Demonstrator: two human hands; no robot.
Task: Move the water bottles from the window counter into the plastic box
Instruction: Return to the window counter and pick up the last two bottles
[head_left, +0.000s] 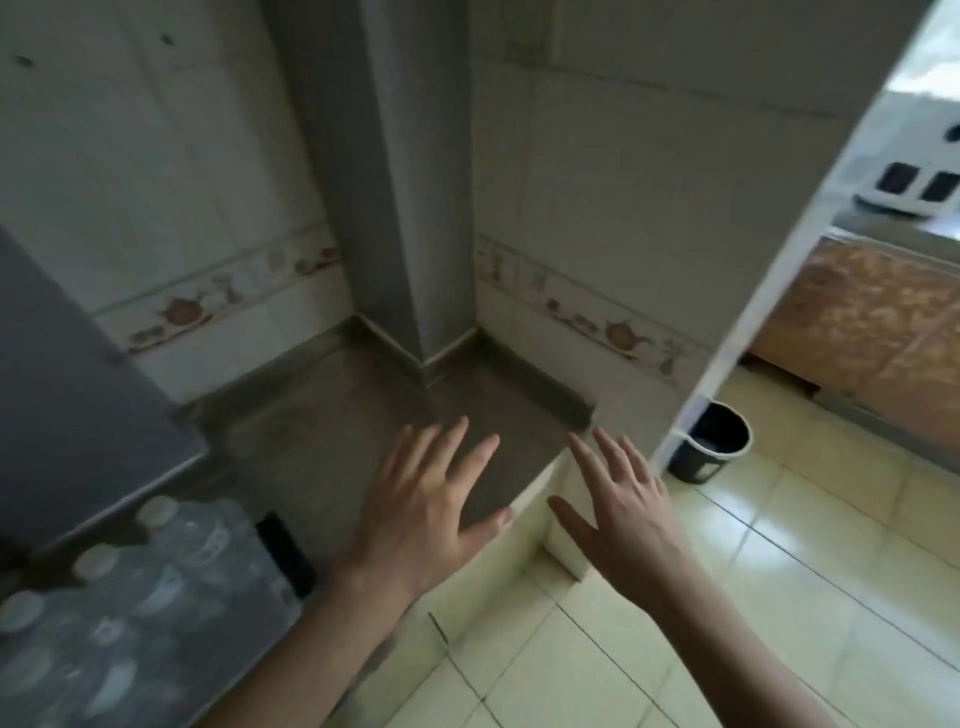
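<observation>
A: Head view: where are the water bottles (130, 597)?

B: Near left, a shrink-wrapped pack with white caps, on the grey counter (322, 447). No plastic box is in sight.

A: And the hands?

B: The left hand (426, 504) and right hand (618, 509) hang empty over the counter's corner, fingers spread and relaxed.

A: Handling?

B: Probably heavy, with slippery film. I'd grip under the pack's ends with both hands.
</observation>
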